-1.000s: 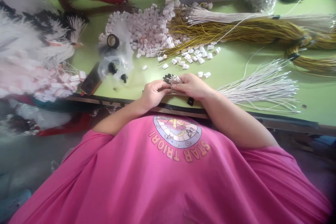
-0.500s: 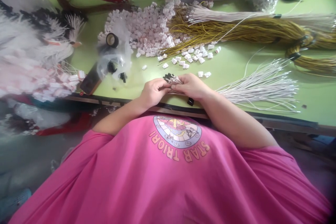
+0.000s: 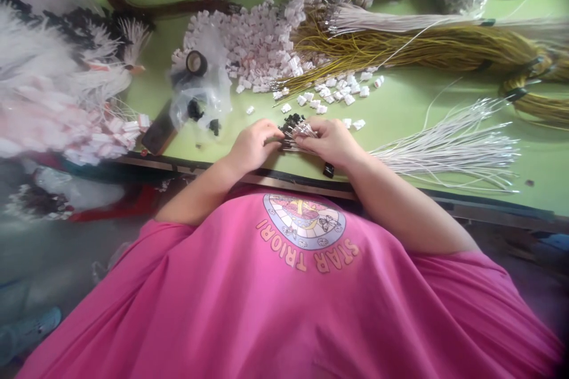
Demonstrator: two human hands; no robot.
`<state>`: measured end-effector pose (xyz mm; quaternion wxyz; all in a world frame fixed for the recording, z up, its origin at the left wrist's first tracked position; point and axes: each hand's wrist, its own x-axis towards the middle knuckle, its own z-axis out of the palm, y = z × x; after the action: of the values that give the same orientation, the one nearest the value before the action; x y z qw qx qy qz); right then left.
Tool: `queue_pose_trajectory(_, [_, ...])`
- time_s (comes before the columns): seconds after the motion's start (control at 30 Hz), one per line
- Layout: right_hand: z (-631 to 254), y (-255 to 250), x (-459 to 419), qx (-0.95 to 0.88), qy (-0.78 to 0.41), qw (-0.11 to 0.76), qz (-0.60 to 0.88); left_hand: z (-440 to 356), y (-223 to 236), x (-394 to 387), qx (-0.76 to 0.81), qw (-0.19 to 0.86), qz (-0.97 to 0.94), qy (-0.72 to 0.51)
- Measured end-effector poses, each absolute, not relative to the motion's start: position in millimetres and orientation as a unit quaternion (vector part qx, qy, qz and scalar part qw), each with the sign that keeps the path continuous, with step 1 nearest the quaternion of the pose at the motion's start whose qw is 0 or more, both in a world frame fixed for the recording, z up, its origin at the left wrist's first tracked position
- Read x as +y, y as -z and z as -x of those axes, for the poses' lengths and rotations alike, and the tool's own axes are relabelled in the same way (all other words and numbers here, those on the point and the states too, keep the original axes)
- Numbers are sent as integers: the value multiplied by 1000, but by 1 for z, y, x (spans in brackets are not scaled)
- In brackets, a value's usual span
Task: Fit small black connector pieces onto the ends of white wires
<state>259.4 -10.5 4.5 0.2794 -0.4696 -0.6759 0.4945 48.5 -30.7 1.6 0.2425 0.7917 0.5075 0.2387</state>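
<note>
My left hand [image 3: 252,145] and my right hand [image 3: 329,141] meet near the front edge of the green table [image 3: 400,106]. Between them they hold a small bunch of thin white wires with metal tips and small black connectors [image 3: 297,129]. Both hands have their fingers curled and pinched on this bunch. A fan of loose white wires [image 3: 448,145] lies just right of my right hand. Small white plastic connectors [image 3: 338,90] lie scattered just beyond my hands.
A large heap of white connectors [image 3: 258,47] sits at the back centre, with yellow wire bundles [image 3: 422,50] to its right. A clear bag with black tape rolls [image 3: 198,83] lies left of my hands. White and pink wire assemblies [image 3: 57,106] pile up far left.
The view has shifted slightly, so the table appears a little lower and to the right. My hands stay together on the wire bunch, with only small finger movements.
</note>
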Motion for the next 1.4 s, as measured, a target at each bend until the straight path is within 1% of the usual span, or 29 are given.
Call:
queue_pose_trajectory(0.07, [-260, -7, -11, -663, -496, 299, 475, -32, -5, -25, 532, 215, -787, -228])
queue_pose_trajectory(0.17, [-261, -10, -11, -632, -523, 287, 494, -11, -11, -23, 580, 184, -767, -204])
queue_pose_trajectory(0.37, [-259, -14, -11, -623, -537, 253, 509, -12, -10, -36, 582, 236, -772, -94])
queue_pose_trajectory(0.57, [-260, -15, -10, -648, -531, 230, 496, -24, -1, -33, 554, 262, -787, -70])
queue_pose_trajectory(0.73, [-258, -19, -10, -655, -516, 212, 509, -21, 1, -27, 574, 293, -758, -101])
queue_pose_trajectory(0.87, [-257, -19, -11, -642, -530, 207, 514, -30, -8, -33, 609, 314, -708, -173])
queue_pose_trajectory(1.0, [-257, -16, -10, -638, -536, 208, 512, -49, -13, -37, 577, 414, -650, -270])
queue_pose_trajectory(1.1, [-259, -15, -10, -651, -532, 213, 498, -61, -8, -35, 546, 501, -604, -295])
queue_pose_trajectory(1.17, [-259, -14, -10, -660, -531, 216, 485, -66, -3, -32, 544, 531, -570, -311])
queue_pose_trajectory(1.4, [-259, -12, -9, -675, -521, 207, 480, -69, 2, -31, 557, 534, -537, -341])
